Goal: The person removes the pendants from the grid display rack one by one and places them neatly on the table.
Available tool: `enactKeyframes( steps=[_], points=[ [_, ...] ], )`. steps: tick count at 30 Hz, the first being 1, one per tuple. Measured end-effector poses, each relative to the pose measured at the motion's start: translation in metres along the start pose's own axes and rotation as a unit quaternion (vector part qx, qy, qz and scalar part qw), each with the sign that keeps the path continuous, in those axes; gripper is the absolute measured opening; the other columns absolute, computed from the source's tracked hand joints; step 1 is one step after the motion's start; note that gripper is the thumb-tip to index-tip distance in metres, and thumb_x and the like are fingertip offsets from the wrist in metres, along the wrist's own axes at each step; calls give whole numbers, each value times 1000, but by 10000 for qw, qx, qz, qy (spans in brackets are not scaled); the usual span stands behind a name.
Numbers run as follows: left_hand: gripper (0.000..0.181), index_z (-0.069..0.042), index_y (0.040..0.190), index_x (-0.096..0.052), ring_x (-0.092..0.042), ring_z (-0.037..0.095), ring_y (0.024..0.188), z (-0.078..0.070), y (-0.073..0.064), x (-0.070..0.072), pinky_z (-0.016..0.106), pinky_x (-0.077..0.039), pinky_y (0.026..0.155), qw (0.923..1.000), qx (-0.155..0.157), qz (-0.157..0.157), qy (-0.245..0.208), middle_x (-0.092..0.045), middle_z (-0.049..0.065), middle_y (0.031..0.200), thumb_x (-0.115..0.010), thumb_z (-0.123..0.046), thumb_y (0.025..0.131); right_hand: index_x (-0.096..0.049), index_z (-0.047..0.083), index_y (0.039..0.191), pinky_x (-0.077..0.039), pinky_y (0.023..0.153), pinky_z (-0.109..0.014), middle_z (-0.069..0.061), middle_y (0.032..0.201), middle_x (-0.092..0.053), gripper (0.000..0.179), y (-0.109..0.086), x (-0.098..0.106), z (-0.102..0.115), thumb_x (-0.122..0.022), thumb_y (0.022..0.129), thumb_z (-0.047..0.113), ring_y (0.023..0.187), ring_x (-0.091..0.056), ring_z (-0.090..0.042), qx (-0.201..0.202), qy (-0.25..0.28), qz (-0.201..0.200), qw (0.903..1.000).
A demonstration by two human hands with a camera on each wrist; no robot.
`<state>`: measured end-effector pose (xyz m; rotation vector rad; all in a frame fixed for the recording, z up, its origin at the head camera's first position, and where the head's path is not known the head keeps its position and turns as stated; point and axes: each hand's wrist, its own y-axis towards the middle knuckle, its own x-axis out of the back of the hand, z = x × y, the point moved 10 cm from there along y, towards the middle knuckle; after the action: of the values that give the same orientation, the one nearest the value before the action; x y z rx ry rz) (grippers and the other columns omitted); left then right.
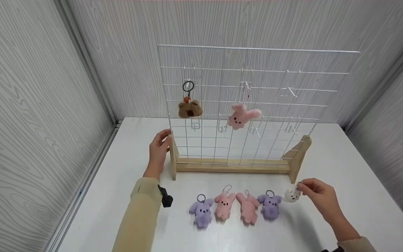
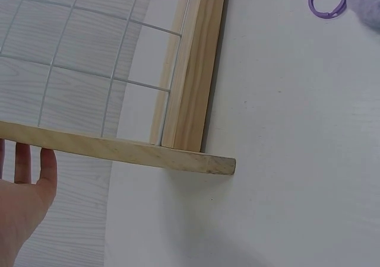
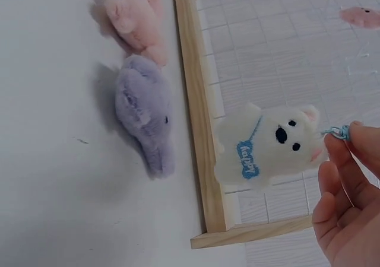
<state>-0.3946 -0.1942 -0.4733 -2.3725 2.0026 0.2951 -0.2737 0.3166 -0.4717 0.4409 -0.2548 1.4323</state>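
Observation:
At the left end of the white wire display rack [image 1: 233, 166], my left hand [image 1: 160, 147] holds the wooden side support, fingertips at its outer edge [image 2: 113, 149]. My right hand [image 1: 318, 194] pinches the small blue clasp [image 3: 338, 132] of a white plush bear keychain [image 3: 270, 145]. The bear, with a blue "happy" patch, hangs in front of the rack's lower right corner. Left of it on the table lie a purple plush keychain [image 1: 270, 206], two pink plush keychains [image 1: 249, 209] and another purple one [image 1: 202, 211].
A brown bear keychain [image 1: 190, 109] hangs from an upper left hook, and a pink bunny keychain [image 1: 240, 117] from an upper middle hook. Several bare hooks [image 1: 292, 92] stick out from the grid. Grey wood-grain panels [image 1: 30, 105] enclose the white table [image 1: 117, 196].

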Motion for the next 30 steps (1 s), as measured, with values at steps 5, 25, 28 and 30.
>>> enactKeyframes(
  steps=[5, 25, 28, 30],
  points=[
    [32, -14, 126, -52, -50, 17, 113, 0, 0, 0, 41, -42, 93, 10000, 15, -9, -24, -50, 4, 129, -55, -22, 95, -66, -2, 95, -49, 62, -22, -7, 84, -67, 23, -10, 1, -11, -69, 86, 18, 72, -59, -14, -121, 4, 41, 9999],
    [36, -11, 129, -51, -50, 17, 113, -1, 0, 0, 40, -42, 92, 10000, 45, -40, 50, -49, 4, 129, -54, -24, 96, -64, -1, 96, -48, 64, -30, -9, 85, -67, 27, -38, -2, -46, -68, 86, 24, 71, -59, -16, -1039, -219, 640, 9923],
    [38, -9, 130, -49, -49, 18, 115, 0, -1, 0, 39, -42, 92, 9999, 62, -51, 73, -48, 4, 131, -54, -25, 96, -65, -2, 95, -49, 63, -30, -9, 84, -67, 26, -40, -2, -49, -69, 85, 22, 70, -59, -16, -1095, -200, 671, 9915],
    [38, -9, 130, -50, -49, 17, 116, 0, -1, -1, 39, -42, 93, 9999, 73, -67, 75, -48, 4, 131, -54, -25, 96, -65, -2, 94, -49, 62, -30, -9, 83, -66, 25, -42, -1, -50, -69, 85, 21, 69, -60, -16, -1089, -213, 719, 9912]
  ],
)
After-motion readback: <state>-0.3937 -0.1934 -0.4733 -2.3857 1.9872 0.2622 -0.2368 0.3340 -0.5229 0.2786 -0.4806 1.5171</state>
